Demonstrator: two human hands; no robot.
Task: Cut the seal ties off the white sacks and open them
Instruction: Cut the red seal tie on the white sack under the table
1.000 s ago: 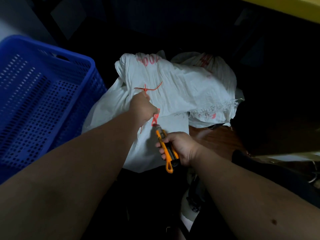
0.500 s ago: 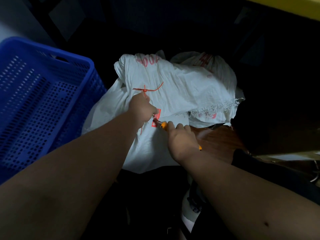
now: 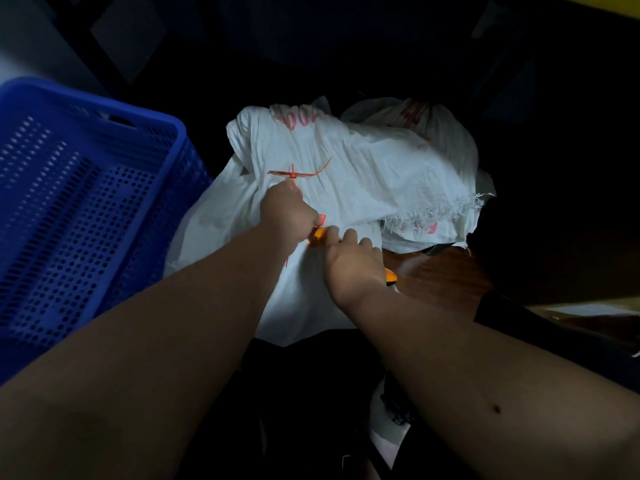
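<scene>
A white woven sack [image 3: 363, 174] with faded red print lies in the middle, a second white sack [image 3: 443, 133] behind it at the right. A red seal tie [image 3: 294, 174] crosses the front sack just above my left hand [image 3: 289, 211]. That hand grips the bunched sack fabric and the tie's red tag [image 3: 321, 220]. My right hand [image 3: 349, 261] grips an orange utility knife [image 3: 317, 236], whose front end sits right under the tag, against my left hand. The knife's tail pokes out behind my right wrist. The blade is hidden.
A blue perforated plastic crate [image 3: 86, 202] stands at the left, touching the sack. A brown wooden surface [image 3: 446, 275] shows at the right of my right hand. The surroundings are dark. A white frayed sack edge [image 3: 436, 209] hangs at the right.
My right hand turned over and carried the knife up and left, from below the tag to right against it. My left hand has stayed on the sack and tag.
</scene>
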